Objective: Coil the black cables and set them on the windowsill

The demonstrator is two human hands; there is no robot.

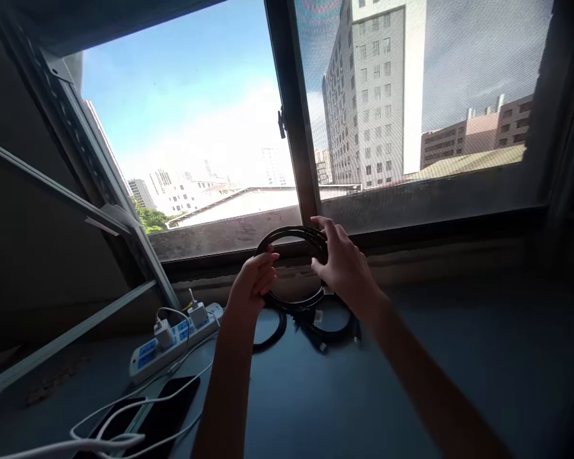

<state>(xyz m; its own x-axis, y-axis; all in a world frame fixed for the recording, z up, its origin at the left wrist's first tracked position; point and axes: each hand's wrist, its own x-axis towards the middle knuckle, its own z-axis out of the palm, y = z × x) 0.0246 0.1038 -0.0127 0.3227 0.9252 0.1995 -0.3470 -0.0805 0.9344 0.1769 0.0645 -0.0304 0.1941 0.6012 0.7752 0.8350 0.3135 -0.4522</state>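
Note:
A coiled black cable (pixel 291 230) is raised above the desk in front of the window, its loops forming a ring. Closed on the left side of the ring is my left hand (pixel 256 280), with the thumb on top. My right hand (pixel 342 258) is at the ring's right side, thumb and index finger spread apart with the loops between or just behind them; its other fingers are partly hidden. Under the ring, more black cable (pixel 332 335) with plug ends lies on the desk, beside another black loop (pixel 275 338).
A white power strip (pixel 176 341) with two plugged-in chargers stands at left. White cords (pixel 172 392) trail over dark phone-like devices (pixel 165 414). A metal frame (pixel 119 172) rises on the left. Behind the blue-grey desk (pixel 310 401) is a sliding window (pixel 306 197).

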